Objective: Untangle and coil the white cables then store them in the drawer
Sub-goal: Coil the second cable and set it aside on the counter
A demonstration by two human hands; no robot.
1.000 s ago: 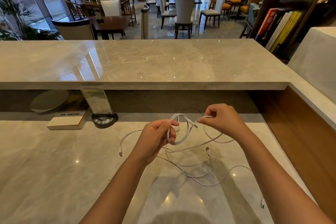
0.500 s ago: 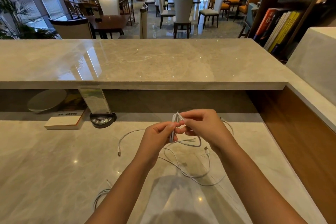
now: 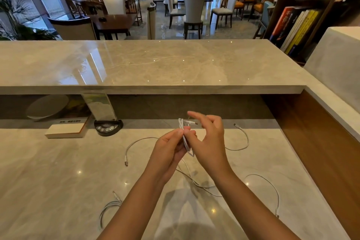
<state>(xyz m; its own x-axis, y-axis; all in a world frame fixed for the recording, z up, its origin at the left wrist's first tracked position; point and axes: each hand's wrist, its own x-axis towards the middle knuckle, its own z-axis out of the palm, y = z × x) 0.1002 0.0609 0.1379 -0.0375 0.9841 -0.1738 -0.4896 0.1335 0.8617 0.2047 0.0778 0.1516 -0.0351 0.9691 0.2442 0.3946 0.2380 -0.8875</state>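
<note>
A small coil of white cable (image 3: 184, 132) stands upright between my two hands above the marble desk (image 3: 58, 181). My left hand (image 3: 168, 150) pinches the coil's side. My right hand (image 3: 208, 142) touches the coil with thumb and lower fingers, its index finger lifted beside the cable's plug end (image 3: 192, 122). More loose white cable (image 3: 194, 179) trails down from the coil onto the desk. Another cable end (image 3: 134, 146) curves off to the left. A separate coiled cable (image 3: 109, 208) lies at the lower left. No drawer is in view.
A raised marble counter (image 3: 155, 64) runs across behind the desk. Under it sit a book (image 3: 66, 128), a black call-button device (image 3: 108, 127) with a card stand, and a round plate (image 3: 46, 107). A wooden side wall (image 3: 321, 142) closes the right.
My hands came together from apart, folding the wide loop into a tight coil. My right index finger has lifted off. The view tilted down, revealing a second coil at lower left.
</note>
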